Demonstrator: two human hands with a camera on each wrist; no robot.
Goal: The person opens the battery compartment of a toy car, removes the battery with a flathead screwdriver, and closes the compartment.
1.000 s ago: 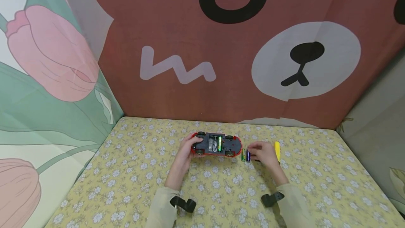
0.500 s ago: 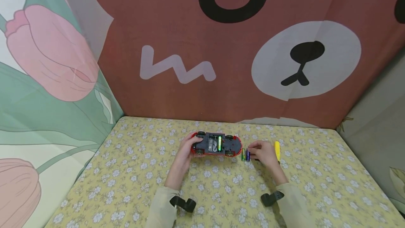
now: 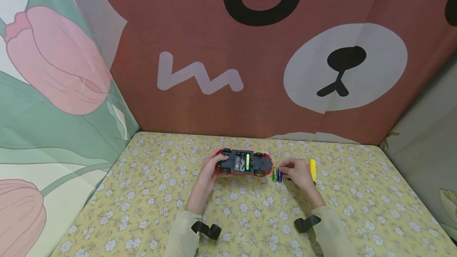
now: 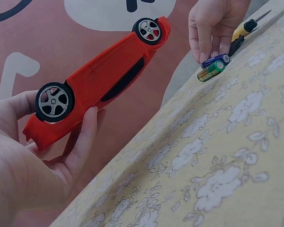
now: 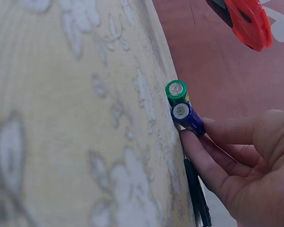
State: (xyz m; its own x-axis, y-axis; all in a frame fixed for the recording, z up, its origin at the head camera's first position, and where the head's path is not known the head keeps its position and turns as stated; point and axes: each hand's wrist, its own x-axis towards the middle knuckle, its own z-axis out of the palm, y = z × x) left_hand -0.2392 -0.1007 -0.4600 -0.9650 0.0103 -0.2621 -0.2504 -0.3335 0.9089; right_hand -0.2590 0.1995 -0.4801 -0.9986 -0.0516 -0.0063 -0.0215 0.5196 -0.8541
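Note:
Upside down above the table, a red toy car [image 3: 262, 165] is gripped at its left end by my left hand [image 3: 208, 169]. The thumb lies on its dark underside. A green battery [image 3: 248, 162] sits in the car's uncovered battery compartment [image 3: 240, 162], beside bare slots. My right hand [image 3: 298, 173] pinches a blue battery [image 5: 191, 122] between thumb and finger, low at the table surface. Touching or nearly touching it, a second green battery [image 5: 176, 90] lies alongside. In the left wrist view, the car's red side and two wheels show.
A screwdriver with a yellow handle [image 3: 313, 169] lies just right of my right hand. Near that hand, a flat black piece [image 5: 196, 194] rests on the flowered tablecloth [image 3: 143, 201]. Printed fabric walls [image 3: 214, 118] stand behind the table and at both sides.

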